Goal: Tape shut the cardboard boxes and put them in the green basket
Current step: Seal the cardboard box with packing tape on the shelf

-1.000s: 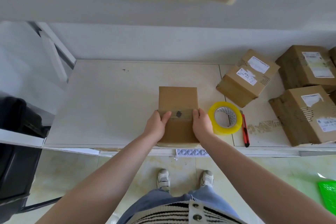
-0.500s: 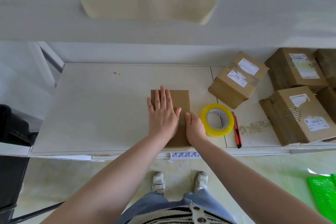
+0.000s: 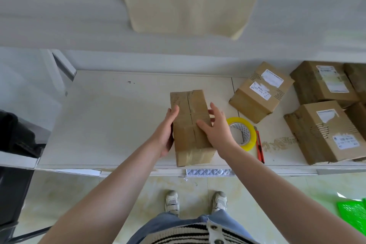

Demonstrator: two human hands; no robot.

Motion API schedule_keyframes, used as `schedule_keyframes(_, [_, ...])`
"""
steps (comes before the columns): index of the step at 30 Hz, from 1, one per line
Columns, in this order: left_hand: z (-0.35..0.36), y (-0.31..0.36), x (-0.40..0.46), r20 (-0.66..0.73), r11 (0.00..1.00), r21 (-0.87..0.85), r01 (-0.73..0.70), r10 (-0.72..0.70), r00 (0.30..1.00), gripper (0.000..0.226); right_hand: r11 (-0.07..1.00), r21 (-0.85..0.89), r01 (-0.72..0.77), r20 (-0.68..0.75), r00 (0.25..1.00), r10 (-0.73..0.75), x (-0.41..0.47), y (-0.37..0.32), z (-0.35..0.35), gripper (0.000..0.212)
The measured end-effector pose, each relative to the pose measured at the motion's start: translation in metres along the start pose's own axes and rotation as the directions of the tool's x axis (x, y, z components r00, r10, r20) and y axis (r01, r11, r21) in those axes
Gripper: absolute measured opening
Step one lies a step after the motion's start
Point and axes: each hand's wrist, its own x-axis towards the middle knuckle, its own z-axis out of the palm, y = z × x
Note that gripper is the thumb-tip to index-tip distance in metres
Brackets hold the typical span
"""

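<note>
Gripping one taped cardboard box (image 3: 191,125) at the table's (image 3: 103,117) front edge, we clasp its sides, left hand (image 3: 166,132) and right hand (image 3: 216,128) curled around. Beside it: one tape roll (image 3: 242,134), one red cutter (image 3: 259,147), four more boxes (image 3: 261,93), one green basket (image 3: 354,218).

Your arms bare to above elbows, no sleeves in view. Your left hand (image 3: 165,134) and right hand (image 3: 216,128): no gloves, rings or watch. You wear knit top (image 3: 190,233), black and cream horizontal stripes, cream button band down front with two round metal buttons (image 3: 213,227). Blue denim jeans (image 3: 178,223), wide at hem. Pale grey-white sneakers (image 3: 172,202), laced, chunky soles.
</note>
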Motion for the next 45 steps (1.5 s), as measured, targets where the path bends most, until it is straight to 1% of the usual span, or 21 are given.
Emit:
schedule_keyframes(1, [0.001,0.003,0.002,-0.032,1.0,0.008,0.009,-0.009,0.999,0.06,0.998,0.015,-0.059,0.043,0.997,0.058,0.002,0.002,0.004,0.068])
schedule_keyframes(2, [0.003,0.005,0.005,-0.074,0.999,0.025,0.023,-0.021,0.997,0.06,0.985,0.104,-0.135,0.079,0.989,0.127,0.002,0.003,0.008,0.06])
schedule_keyframes(4, [0.012,0.008,0.012,-0.208,0.989,0.125,0.074,-0.047,0.977,0.077,0.929,0.27,-0.252,0.116,0.967,0.229,-0.001,0.007,0.017,0.048])
schedule_keyframes(6, [0.021,0.003,0.022,-0.372,0.951,0.298,0.087,0.032,0.928,0.089,0.944,0.243,-0.222,0.045,0.975,0.217,0.001,0.012,0.023,0.042])
schedule_keyframes(7, [0.023,-0.002,0.026,-0.431,0.928,0.366,0.065,0.108,0.896,0.085,0.958,0.213,-0.19,0.01,0.981,0.192,0.002,0.014,0.025,0.041])
schedule_keyframes(9, [0.025,-0.01,0.03,-0.48,0.892,0.452,0.015,0.229,0.847,0.071,0.975,0.168,-0.148,-0.035,0.987,0.156,0.003,0.015,0.028,0.04])
schedule_keyframes(11, [0.024,-0.014,0.032,-0.49,0.877,0.48,0.009,0.26,0.832,0.065,0.981,0.129,-0.147,-0.048,0.987,0.155,0.003,0.016,0.03,0.041])
schedule_keyframes(19, [0.026,-0.013,0.034,-0.514,0.902,0.431,-0.032,0.275,0.813,0.046,0.99,0.077,-0.122,-0.062,0.99,0.127,0.005,0.017,0.031,0.041])
schedule_keyframes(23, [0.027,-0.002,0.027,-0.519,0.986,0.16,-0.051,0.128,0.845,0.036,0.982,0.118,-0.148,-0.019,0.988,0.151,0.002,0.008,0.028,0.043])
schedule_keyframes(26, [0.008,0.007,0.013,-0.42,1.0,0.023,-0.002,0.011,0.907,0.038,0.967,0.207,-0.149,0.076,0.988,0.136,-0.002,-0.002,0.013,0.046])
schedule_keyframes(28, [-0.013,0.01,0.002,-0.222,0.996,-0.075,0.045,-0.061,0.973,0.051,0.969,0.207,-0.135,0.063,0.99,0.124,-0.002,-0.007,-0.005,0.054])
schedule_keyframes(30, [-0.031,0.007,-0.005,-0.01,0.991,-0.12,0.054,-0.056,0.998,0.067,0.959,0.207,-0.194,0.059,0.981,0.185,-0.004,-0.01,-0.023,0.078])
schedule_keyframes(32, [-0.038,0.001,-0.009,0.136,0.988,-0.148,0.043,-0.023,0.99,0.074,0.918,0.272,-0.288,0.199,0.95,0.239,-0.008,-0.013,-0.032,0.097])
schedule_keyframes(33, [-0.038,-0.002,-0.01,0.169,0.987,-0.158,0.042,-0.015,0.986,0.078,0.885,0.329,-0.329,0.293,0.927,0.235,-0.01,-0.015,-0.033,0.093])
schedule_keyframes(35, [-0.037,-0.004,-0.011,0.214,0.987,-0.161,0.024,0.011,0.977,0.088,0.815,0.428,-0.39,0.393,0.893,0.22,-0.015,-0.02,-0.031,0.07])
schedule_keyframes(37, [-0.033,-0.001,-0.012,0.204,0.992,-0.116,-0.041,0.064,0.977,0.086,0.772,0.496,-0.398,0.385,0.897,0.215,-0.018,-0.022,-0.029,0.059])
schedule_keyframes(40, [-0.023,0.013,-0.015,-0.014,0.977,0.084,-0.197,0.199,0.98,0.059,0.733,0.601,-0.318,0.275,0.944,0.184,-0.022,-0.019,-0.035,0.056])
schedule_keyframes(41, [-0.018,0.018,-0.018,-0.091,0.972,0.111,-0.207,0.217,0.972,0.06,0.734,0.62,-0.278,0.229,0.959,0.169,-0.023,-0.016,-0.039,0.056])
schedule_keyframes(42, [-0.01,0.021,-0.021,-0.095,0.977,0.103,-0.185,0.194,0.976,0.067,0.743,0.626,-0.238,0.18,0.971,0.159,-0.026,-0.013,-0.044,0.056])
schedule_keyframes(44, [0.019,0.025,-0.031,0.095,0.982,0.122,-0.145,0.134,0.987,0.079,0.768,0.62,-0.16,0.076,0.987,0.144,-0.034,-0.009,-0.055,0.06])
schedule_keyframes(45, [0.036,0.023,-0.035,0.161,0.968,0.204,-0.15,0.118,0.98,0.076,0.774,0.618,-0.139,0.034,0.988,0.15,-0.04,-0.005,-0.06,0.06])
